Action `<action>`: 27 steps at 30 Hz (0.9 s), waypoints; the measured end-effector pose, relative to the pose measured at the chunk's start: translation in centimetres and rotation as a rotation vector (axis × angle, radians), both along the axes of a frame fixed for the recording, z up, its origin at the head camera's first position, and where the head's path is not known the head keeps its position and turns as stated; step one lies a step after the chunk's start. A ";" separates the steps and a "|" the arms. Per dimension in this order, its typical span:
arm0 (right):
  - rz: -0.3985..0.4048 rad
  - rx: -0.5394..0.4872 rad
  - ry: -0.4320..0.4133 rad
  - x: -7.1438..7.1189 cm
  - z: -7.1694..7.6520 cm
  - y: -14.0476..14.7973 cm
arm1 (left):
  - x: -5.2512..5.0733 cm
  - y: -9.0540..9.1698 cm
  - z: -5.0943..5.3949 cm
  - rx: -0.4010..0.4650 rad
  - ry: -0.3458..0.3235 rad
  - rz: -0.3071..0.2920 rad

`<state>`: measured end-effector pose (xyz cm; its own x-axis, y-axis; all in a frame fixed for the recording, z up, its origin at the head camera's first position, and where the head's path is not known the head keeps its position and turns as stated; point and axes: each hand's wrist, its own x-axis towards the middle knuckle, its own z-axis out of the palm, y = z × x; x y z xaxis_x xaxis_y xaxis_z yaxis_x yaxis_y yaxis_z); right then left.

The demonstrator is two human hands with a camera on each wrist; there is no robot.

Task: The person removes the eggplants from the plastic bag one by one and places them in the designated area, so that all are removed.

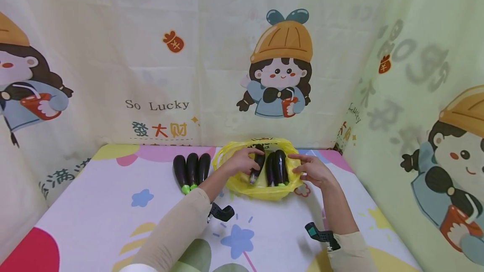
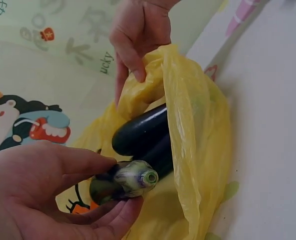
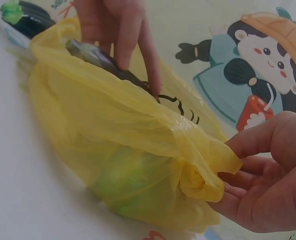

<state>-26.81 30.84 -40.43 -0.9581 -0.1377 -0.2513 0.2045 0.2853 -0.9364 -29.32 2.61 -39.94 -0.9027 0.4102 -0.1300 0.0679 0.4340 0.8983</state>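
Note:
A yellow plastic bag (image 1: 242,190) lies open on the table with dark eggplants (image 1: 280,167) inside, side by side. My left hand (image 1: 243,161) pinches one eggplant (image 1: 256,171) between thumb and fingers at the bag's left part; in the left wrist view that eggplant's pale stem end (image 2: 137,178) points at the camera. My right hand (image 1: 314,170) holds the bag's right edge, and in the right wrist view its fingers and thumb grip the gathered yellow film (image 3: 208,175). Left of the bag lie three eggplants (image 1: 192,170) in a row, green ends toward me.
The patterned tabletop (image 1: 94,205) stretches in front of and beside the bag. A printed cloth wall (image 1: 211,74) stands behind the table, and another (image 1: 416,74) on the right.

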 end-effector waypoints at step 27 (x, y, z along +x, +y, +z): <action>0.003 0.003 -0.006 0.0 0.0 -0.2 | 5.4 -4.0 1.1 -0.016 0.066 -0.049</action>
<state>-26.84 30.67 -40.38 -0.9563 -0.1395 -0.2571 0.2092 0.2885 -0.9344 -23.94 -1.38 -38.89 -0.8883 0.4527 -0.0774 0.1487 0.4430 0.8841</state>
